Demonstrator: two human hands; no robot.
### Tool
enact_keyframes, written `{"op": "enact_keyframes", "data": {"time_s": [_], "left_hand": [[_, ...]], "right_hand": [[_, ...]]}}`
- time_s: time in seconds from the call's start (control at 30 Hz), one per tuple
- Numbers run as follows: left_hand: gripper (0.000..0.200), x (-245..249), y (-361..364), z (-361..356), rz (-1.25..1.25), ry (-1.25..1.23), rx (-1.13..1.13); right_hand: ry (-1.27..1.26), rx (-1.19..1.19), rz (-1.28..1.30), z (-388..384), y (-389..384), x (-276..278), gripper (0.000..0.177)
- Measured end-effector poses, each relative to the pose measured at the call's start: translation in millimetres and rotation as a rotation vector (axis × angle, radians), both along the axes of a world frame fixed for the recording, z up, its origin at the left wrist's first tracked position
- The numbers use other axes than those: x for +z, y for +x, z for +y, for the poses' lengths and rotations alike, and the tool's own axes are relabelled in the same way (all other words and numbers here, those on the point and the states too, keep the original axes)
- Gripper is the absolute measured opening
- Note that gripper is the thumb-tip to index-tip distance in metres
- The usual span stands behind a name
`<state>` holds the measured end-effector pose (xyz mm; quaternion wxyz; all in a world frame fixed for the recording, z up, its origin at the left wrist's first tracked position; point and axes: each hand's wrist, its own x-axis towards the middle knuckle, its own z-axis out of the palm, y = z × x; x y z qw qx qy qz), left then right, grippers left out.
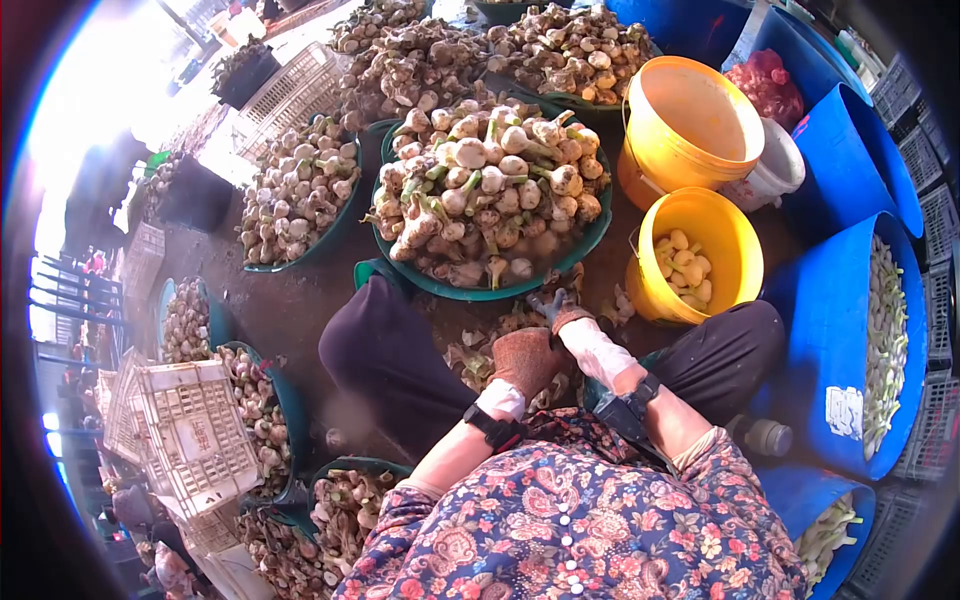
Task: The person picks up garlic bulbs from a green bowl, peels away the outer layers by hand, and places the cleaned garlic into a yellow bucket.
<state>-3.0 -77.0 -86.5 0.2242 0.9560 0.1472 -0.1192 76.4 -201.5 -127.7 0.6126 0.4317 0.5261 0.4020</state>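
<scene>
My left hand (526, 362), in a brown work glove, is curled closed between my knees, its fingers turned down and mostly hidden. Just beyond it, my right hand (558, 309), gloved in grey and brown, has its fingers bent together. Whatever either hand grips is too small or covered to name. Both are close to the near rim of a green tub (480, 293) heaped with garlic bulbs (490, 180). Under the hands, loose garlic skins and scraps (470, 362) lie on the ground. To the right stands a yellow bucket (740, 250) with peeled garlic cloves (684, 268) inside.
Behind that bucket are a larger yellow bucket (640, 160) and a white bucket (775, 165). Blue containers (820, 330) line the right side. More garlic tubs (300, 195) and stacked plastic crates (195, 430) stand left. A bottle (768, 437) lies by my right hip.
</scene>
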Motion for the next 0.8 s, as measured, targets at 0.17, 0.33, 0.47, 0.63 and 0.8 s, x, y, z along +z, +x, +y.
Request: {"op": "enact_keyframes", "data": {"time_s": [0.17,0.33,0.47,0.63,0.8], "left_hand": [[0.043,8,-11,-1,0.025,-0.089,-0.143],[0.034,8,-30,-7,-0.151,-0.279,-0.198],[0.03,7,-32,-7,-0.262,-0.346,-0.233],[0.028,13,-29,-4,-0.339,-0.367,-0.291],[0.027,8,-27,8,-0.211,-0.336,-0.387]], "right_hand": [[0.536,-0.632,1.568,-18,-6,-3,0.013],[1.399,-0.854,3.595,30,14,-49,0.029],[1.504,-1.093,3.664,43,0,-22,0.042],[1.324,-1.568,3.632,44,0,-19,0.065],[1.459,-1.268,3.868,50,11,-55,0.067]]}}
